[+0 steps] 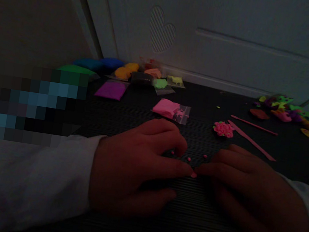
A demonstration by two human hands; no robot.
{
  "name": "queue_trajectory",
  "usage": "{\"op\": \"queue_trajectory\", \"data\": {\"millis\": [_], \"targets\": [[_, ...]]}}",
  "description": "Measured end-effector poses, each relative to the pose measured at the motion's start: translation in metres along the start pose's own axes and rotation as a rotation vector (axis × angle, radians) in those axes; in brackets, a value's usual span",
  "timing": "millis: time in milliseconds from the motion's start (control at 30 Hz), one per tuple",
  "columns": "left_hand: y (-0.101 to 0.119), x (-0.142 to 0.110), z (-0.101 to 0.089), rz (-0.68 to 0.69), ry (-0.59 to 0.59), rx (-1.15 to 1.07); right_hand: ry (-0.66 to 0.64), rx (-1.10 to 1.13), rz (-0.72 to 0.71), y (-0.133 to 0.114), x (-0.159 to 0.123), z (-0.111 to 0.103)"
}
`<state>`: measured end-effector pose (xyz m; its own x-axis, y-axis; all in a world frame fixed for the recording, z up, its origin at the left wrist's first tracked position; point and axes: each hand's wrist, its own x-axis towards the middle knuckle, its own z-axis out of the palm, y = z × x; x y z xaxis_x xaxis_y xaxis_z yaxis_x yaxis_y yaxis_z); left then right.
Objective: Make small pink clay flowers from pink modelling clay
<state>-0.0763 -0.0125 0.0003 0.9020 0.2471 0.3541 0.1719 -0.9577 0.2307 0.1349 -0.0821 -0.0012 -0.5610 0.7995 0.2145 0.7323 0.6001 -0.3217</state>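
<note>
In dim light, a tiny piece of pink clay lies on the dark, ridged table. The index fingertip of my left hand touches it from the left, with thumb and index well apart. From the right, the index fingertip of my right hand meets it, its thumb lower down and apart from the index. Neither hand grips anything. Just beyond the fingertips are small pink balls. Past my right hand sits a ruffled pink clay flower with green edges, beside a flat pink modelling knife and a thin pink stick tool.
An opened bag of pink clay lies past my left hand, with a purple packet farther left. Several other coloured clay bags line the back by a white panel. Colourful clay shapes cluster at the back right.
</note>
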Motion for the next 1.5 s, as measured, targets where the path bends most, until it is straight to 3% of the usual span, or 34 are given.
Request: {"op": "queue_trajectory", "data": {"millis": [800,1100,1500], "targets": [[-0.002,0.003,-0.004,-0.010,0.006,0.019,-0.009,-0.054,-0.075,-0.002,-0.001,-0.001],[-0.008,0.003,-0.001,-0.048,0.081,0.069,0.104,-0.150,0.058,0.009,-0.001,-0.005],[-0.008,0.003,-0.001,-0.049,0.078,0.039,0.034,-0.188,0.051,0.013,-0.004,-0.006]]}}
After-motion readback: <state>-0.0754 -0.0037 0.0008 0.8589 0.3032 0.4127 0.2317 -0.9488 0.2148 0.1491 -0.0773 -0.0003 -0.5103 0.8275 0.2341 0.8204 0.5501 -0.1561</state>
